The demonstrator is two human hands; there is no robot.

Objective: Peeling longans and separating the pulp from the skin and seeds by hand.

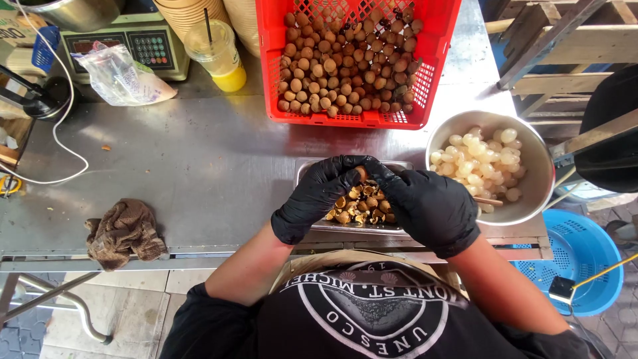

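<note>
Both my hands, in glossy black gloves, are pinching one round brown longan [361, 174]: left hand [318, 195] and right hand [427, 207] closing on it above a steel tray [306, 170] of brittle shells [359, 205], which they partly hide, on the brushed-metal table [199, 173].

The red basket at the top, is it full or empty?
Nearly full: the red basket holds a deep heap of small brown fruits reaching its walls.

crate [425, 40] of fruit behind tray [312, 166] | bowl [541, 179] right of tray | rag [125, 231] far left | scale [133, 46] back left, cup [216, 53] beside it
</note>
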